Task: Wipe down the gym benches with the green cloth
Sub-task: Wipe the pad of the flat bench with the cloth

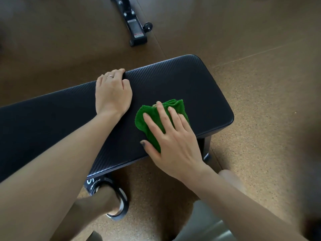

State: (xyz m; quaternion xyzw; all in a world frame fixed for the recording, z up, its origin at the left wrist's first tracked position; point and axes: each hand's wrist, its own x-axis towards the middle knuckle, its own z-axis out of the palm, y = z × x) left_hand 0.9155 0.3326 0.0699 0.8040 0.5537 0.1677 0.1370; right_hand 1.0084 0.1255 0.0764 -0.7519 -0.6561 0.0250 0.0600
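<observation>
The right hand [173, 136] presses the bunched green cloth [149, 117] flat under spread fingers, near the right end of the black padded gym bench [199, 94]. The bench's long axis runs away toward the frame's left edge, so most unwiped pad lies that way. The left hand [112, 93] curls its fingers over the far edge, just left of the cloth.

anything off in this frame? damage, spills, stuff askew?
Nothing stands out. The bench pad looks intact, with no spill. The right hand presses the bunched green cloth flat on it; the left hand grips the far edge.
</observation>
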